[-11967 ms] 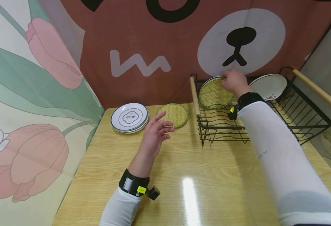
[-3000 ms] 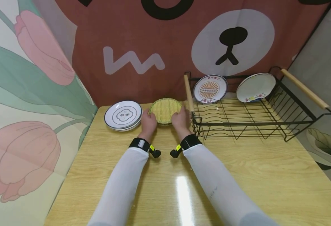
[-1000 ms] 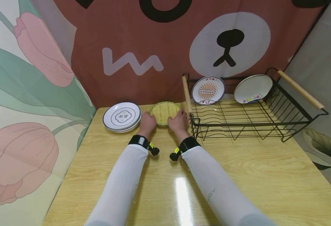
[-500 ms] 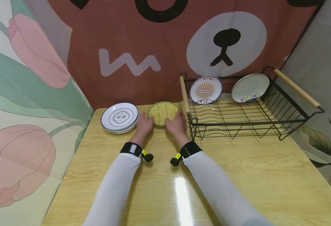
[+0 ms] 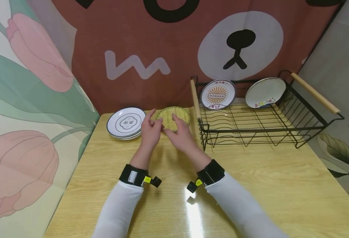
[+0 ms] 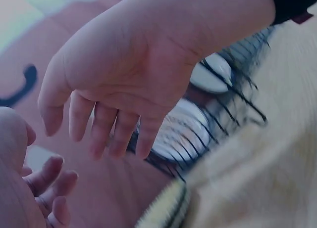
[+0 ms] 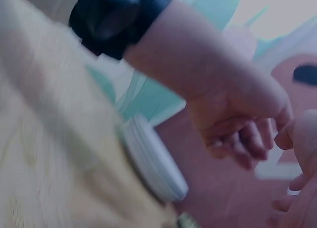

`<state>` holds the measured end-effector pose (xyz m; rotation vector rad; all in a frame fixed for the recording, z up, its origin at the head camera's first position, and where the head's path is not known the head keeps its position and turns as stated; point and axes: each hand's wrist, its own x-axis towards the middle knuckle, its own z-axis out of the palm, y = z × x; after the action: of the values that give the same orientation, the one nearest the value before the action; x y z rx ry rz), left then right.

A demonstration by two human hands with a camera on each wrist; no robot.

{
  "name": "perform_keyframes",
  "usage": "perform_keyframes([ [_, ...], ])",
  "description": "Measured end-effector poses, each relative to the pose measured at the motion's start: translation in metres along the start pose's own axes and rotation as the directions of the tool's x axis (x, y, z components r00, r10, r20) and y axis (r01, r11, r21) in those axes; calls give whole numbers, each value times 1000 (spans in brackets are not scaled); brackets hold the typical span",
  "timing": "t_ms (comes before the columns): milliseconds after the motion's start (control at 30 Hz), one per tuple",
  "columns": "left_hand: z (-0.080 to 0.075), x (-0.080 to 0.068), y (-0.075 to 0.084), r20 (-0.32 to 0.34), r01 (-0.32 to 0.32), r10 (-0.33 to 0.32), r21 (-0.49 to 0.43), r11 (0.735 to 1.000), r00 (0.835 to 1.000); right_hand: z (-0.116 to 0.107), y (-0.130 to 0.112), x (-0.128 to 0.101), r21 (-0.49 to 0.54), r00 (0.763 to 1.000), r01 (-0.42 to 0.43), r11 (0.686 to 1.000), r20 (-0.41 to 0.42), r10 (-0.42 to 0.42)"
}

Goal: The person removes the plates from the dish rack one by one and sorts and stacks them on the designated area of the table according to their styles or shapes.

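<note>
A round yellow-green woven bamboo tray (image 5: pixel 167 116) lies flat near the wall, apparently on another like it. My left hand (image 5: pixel 150 134) hovers just in front of its left side, fingers spread and relaxed, holding nothing. Beside it my right hand (image 5: pixel 182 135), also without anything in its grasp, overlaps the tray's front in the head view, its thumb pointing left. The two hands' fingertips come close together. In the left wrist view the right hand (image 6: pixel 129 74) hangs with loose fingers above the tray's edge (image 6: pixel 166 205). The right wrist view shows the left hand (image 7: pixel 235 102) with fingers loosely bent.
Left of the tray stands a stack of white blue-rimmed plates (image 5: pixel 126 122). A black wire dish rack (image 5: pixel 260 131) with wooden handles stands at the right, holding a sunburst-patterned plate (image 5: pixel 218 94) and a floral-edged plate (image 5: pixel 265 92), both leaning back. The wooden table (image 5: pixel 162 205) runs toward me.
Twelve seconds ago my right hand held a woven tray at the rack; that tray has left the rack. Both hands gripped the tray's sides on the table, then let go and drew back slightly.
</note>
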<state>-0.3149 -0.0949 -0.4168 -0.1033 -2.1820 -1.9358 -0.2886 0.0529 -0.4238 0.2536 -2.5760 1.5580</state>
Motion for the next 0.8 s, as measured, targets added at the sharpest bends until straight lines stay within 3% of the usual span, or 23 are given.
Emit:
perform_keyframes([
  [200, -3, -24, 34, -56, -145, 138, -130, 981, 989, -35, -33, -32, 101, 988, 151, 983, 20, -154],
  [367, -3, -40, 48, 32, -193, 195, -59, 979, 980, -64, -47, -52, 157, 959, 284, 946, -42, -281],
  [533, -1, -52, 57, 80, -216, 213, 29, 976, 974, -86, -52, -65, 222, 939, 343, 913, -101, -329],
  [667, 2, -55, 58, 86, -236, 233, 31, 971, 969, -101, -52, -69, 242, 925, 379, 893, -137, -355],
  [800, 5, -60, 57, 120, -243, 238, 30, 969, 964, -116, -48, -68, 255, 927, 368, 894, -176, -331],
])
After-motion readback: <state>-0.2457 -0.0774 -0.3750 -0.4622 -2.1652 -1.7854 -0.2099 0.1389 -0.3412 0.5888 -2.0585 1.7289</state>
